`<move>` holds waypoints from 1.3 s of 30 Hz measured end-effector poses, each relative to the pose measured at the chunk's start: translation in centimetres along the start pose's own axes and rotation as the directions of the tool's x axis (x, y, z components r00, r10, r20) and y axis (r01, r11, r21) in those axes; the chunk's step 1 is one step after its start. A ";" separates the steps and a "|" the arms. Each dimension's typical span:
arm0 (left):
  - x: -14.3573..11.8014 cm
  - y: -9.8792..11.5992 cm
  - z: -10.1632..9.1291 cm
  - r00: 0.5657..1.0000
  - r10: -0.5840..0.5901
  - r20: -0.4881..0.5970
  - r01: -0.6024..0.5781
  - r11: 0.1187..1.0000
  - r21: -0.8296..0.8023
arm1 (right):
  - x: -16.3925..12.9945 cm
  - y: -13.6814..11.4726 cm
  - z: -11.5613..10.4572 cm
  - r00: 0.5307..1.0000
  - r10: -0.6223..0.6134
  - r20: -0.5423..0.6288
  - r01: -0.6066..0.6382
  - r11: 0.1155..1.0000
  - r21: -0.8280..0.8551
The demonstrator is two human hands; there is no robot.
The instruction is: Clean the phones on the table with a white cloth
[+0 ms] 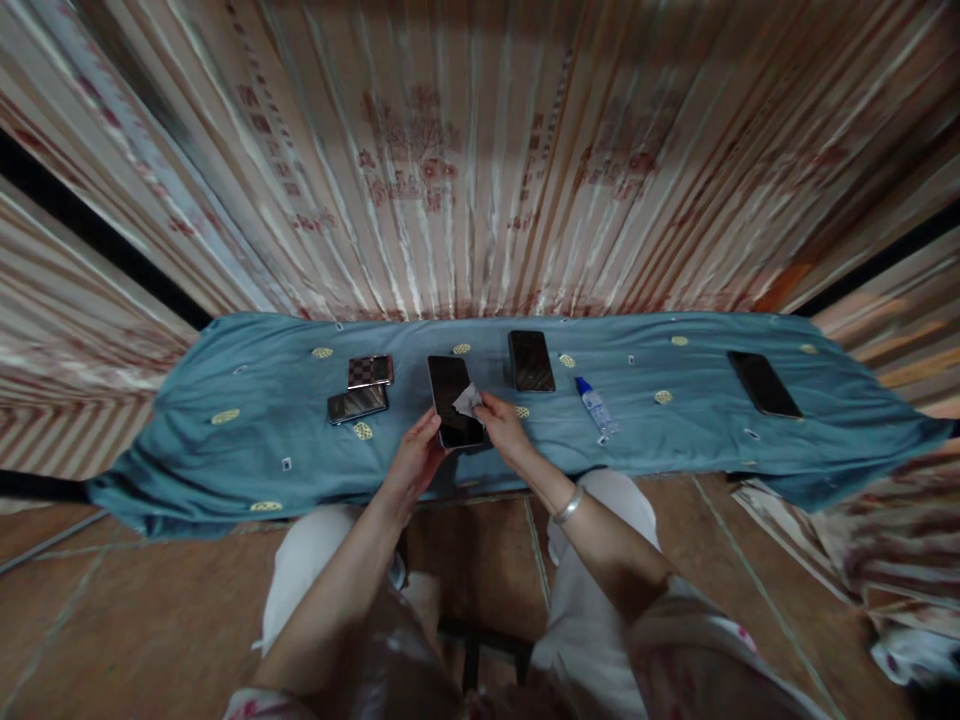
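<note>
Phone [452,400], black, screen up, on the blue cloth [255,400] near the middle of the near edge of the table. From my distant seat I log the following.

Hard to make out: the picture is soft and bent at the edges; I cannot read anything on the screen, which shows only dark glare. The near end of the phone is covered by the left hand [415,462]. The cloth hides the table under it. The print on the striped curtain [420,160] behind is blurred.

Left hand: fingers curled loosely at the phone's near left corner, thumb on its edge, gripping it in place.

Right hand [501,425]: fingertips pinched on a small pale wipe [466,400], which lies pressed on the right side of the screen. A silver bangle [568,506] sits on that wrist.

Other entries on the cloth:
- checkered case [369,371], left of the phone, far side;
- second dark phone [358,404], just near of that case;
- third phone [531,360], right and farther;
- small bottle with blue cap [596,404], lying on its side, right of the hands;
- fourth phone [763,383], well apart at the far right.
</note>
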State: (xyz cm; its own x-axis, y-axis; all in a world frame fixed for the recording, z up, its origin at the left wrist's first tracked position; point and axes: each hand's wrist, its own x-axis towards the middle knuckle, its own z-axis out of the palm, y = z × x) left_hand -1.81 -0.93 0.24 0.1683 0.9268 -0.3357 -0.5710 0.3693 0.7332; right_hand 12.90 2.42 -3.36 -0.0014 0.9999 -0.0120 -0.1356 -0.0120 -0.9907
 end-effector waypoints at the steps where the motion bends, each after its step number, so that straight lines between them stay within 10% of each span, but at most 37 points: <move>1: 0.0 0.2 0.0 1.000 0.010 -0.012 -0.010 1.000 -0.002 | -0.3 0.0 0.1 1.000 -0.006 0.015 0.007 1.000 -0.029; 7: 0.0 1.1 -0.4 0.995 0.082 -0.054 -0.083 0.996 -0.013 | -1.9 0.0 0.5 0.999 0.004 0.054 0.001 0.995 -0.095; 18: -0.1 0.8 -0.5 0.990 0.137 -0.024 -0.138 0.990 -0.025 | -3.5 -0.3 0.5 0.942 0.292 0.167 -0.332 0.887 0.320; 28: -0.4 -0.1 -0.2 0.968 0.228 -0.102 -0.200 0.952 0.230 | -1.2 -2.2 -2.5 0.972 0.231 0.032 -0.232 0.942 0.241; 31: -1.2 0.8 -0.6 0.879 0.472 -0.070 -0.372 0.770 0.519 | -1.0 -3.4 -3.7 0.978 0.211 0.005 -0.208 0.957 0.200; 33: -1.8 1.7 -0.7 0.793 0.596 0.127 -0.471 0.467 0.748 | -1.1 -4.1 -4.4 0.979 0.206 -0.001 -0.202 0.962 0.183; 36: -2.1 2.8 -0.6 0.723 0.517 0.459 -0.566 0.061 0.822 | -1.4 -5.1 -5.3 0.978 0.206 0.037 -0.209 0.969 0.130; 39: -1.9 3.6 0.1 0.717 0.355 0.600 -0.605 -0.111 0.789 | -1.8 -5.8 -6.0 0.973 0.198 0.122 -0.206 0.977 0.050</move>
State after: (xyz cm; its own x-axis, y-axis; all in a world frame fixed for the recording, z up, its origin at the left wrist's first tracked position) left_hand -4.07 -1.32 3.59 0.3998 0.8367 0.3744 0.5952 -0.5476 0.5881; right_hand 19.69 0.73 1.59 -0.1489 0.9701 -0.1916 -0.1822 -0.2174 -0.9589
